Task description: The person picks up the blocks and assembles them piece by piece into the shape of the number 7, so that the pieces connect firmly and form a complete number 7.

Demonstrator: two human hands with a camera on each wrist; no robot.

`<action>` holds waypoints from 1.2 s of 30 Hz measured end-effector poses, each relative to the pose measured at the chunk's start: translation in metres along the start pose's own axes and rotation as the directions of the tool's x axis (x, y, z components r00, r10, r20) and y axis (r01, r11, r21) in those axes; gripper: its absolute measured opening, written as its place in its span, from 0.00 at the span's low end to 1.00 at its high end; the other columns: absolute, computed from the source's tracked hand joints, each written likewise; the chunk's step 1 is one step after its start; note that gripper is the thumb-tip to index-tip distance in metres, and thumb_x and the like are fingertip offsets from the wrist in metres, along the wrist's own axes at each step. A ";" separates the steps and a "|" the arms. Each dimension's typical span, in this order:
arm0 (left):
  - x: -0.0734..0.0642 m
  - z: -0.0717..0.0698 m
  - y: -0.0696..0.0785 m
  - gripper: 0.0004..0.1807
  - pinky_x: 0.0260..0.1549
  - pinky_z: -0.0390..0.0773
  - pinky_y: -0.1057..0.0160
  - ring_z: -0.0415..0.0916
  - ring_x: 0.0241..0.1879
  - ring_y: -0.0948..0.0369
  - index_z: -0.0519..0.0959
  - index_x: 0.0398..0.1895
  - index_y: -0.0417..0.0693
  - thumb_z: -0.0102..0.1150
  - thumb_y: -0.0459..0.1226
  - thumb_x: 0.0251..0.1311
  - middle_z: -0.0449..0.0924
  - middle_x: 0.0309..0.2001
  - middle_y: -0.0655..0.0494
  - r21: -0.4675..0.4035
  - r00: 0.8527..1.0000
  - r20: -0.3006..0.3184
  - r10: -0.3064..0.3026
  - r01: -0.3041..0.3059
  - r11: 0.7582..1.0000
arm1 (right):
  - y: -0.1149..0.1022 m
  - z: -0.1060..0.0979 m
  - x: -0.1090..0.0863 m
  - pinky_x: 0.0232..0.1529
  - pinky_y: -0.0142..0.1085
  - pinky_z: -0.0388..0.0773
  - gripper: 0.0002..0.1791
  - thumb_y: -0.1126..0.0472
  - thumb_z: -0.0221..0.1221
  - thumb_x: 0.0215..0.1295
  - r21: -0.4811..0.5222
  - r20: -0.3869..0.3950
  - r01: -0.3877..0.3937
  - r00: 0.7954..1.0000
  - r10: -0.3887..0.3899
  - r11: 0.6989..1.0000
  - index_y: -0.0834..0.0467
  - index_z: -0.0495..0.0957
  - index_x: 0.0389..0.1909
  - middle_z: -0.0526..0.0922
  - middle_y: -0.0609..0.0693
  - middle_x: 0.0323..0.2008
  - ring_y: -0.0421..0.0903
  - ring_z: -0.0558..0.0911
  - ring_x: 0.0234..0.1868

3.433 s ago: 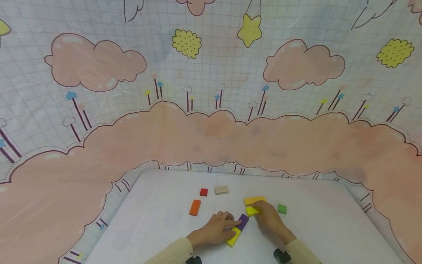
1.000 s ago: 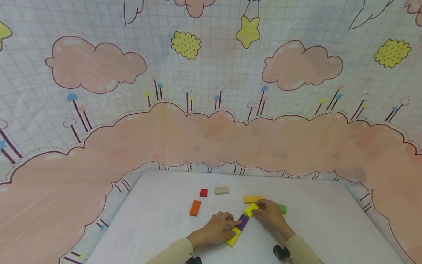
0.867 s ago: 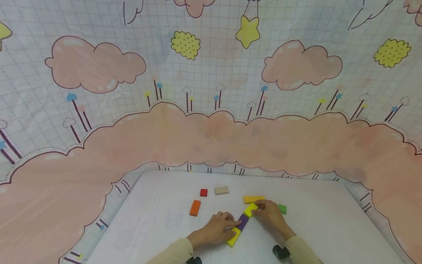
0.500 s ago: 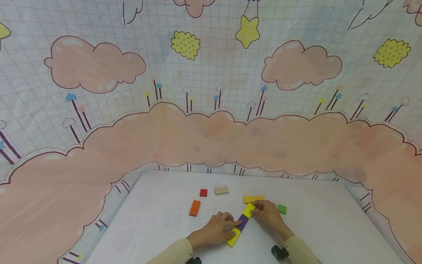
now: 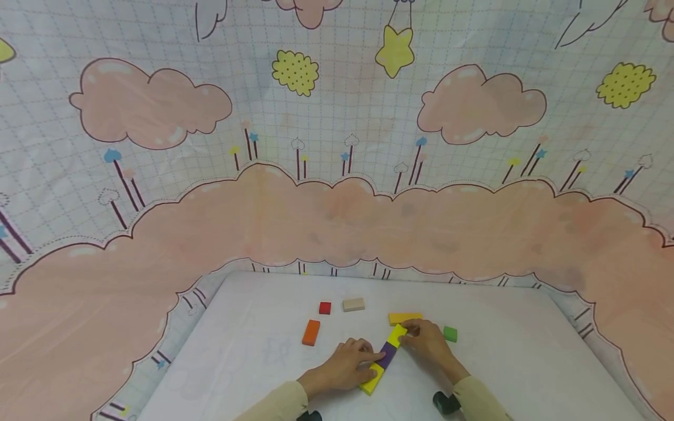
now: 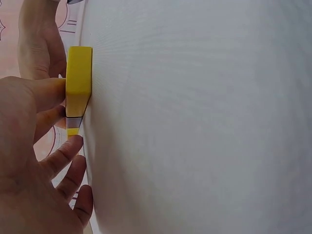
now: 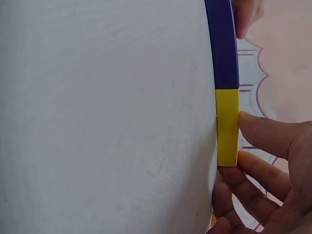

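Observation:
Two yellow blocks and a purple block (image 5: 387, 355) form a straight diagonal row, end to end, with purple in the middle. My left hand (image 5: 344, 363) rests on the row, thumb on the near yellow block (image 6: 79, 73) and index finger on the purple one; its other fingers hang loose. At the far end my right hand (image 5: 429, 345) pinches the far yellow block (image 7: 227, 127), thumb on its top face and fingertips at its end. In the right wrist view this block meets the purple block flush. Just beyond that end lies an orange-yellow block (image 5: 405, 318).
On the white tabletop (image 5: 253, 351) lie a red block (image 5: 325, 308), an orange block (image 5: 311, 332) and a beige block (image 5: 353, 304), left of the row. A green block (image 5: 450, 334) sits right of my right hand. Patterned cloth surrounds the table.
My right hand has taken the far yellow block from beside the orange-yellow block, turned it and set it against the purple block's end, in line. My left hand has stayed put.

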State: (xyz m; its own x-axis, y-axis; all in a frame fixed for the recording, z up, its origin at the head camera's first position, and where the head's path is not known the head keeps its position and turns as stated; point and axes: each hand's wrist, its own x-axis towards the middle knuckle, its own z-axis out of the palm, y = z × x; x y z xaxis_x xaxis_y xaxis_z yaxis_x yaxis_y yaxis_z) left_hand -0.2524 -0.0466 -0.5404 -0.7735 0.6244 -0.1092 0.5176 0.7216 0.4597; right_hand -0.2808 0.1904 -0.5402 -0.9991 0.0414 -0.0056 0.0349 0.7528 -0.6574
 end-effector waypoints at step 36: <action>-0.003 -0.001 0.002 0.34 0.62 0.70 0.53 0.68 0.57 0.64 0.67 0.67 0.82 0.66 0.56 0.56 0.72 0.59 0.69 -0.052 0.995 0.030 -0.090 0.092 0.994 | -0.002 0.009 0.002 0.46 0.44 0.78 0.16 0.61 0.70 0.55 -0.002 0.071 0.086 0.994 -0.085 0.996 0.55 0.84 0.45 0.85 0.48 0.41 0.44 0.78 0.41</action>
State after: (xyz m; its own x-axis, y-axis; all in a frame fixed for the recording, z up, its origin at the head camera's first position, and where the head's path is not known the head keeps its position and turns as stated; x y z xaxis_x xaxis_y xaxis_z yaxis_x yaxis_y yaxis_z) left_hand -0.2495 -0.0469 -0.5382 -0.8055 0.5655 -0.1770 0.4249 0.7594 0.4927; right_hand -0.2830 0.1835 -0.5459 -0.9976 -0.0696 -0.0027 -0.0509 0.7548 -0.6540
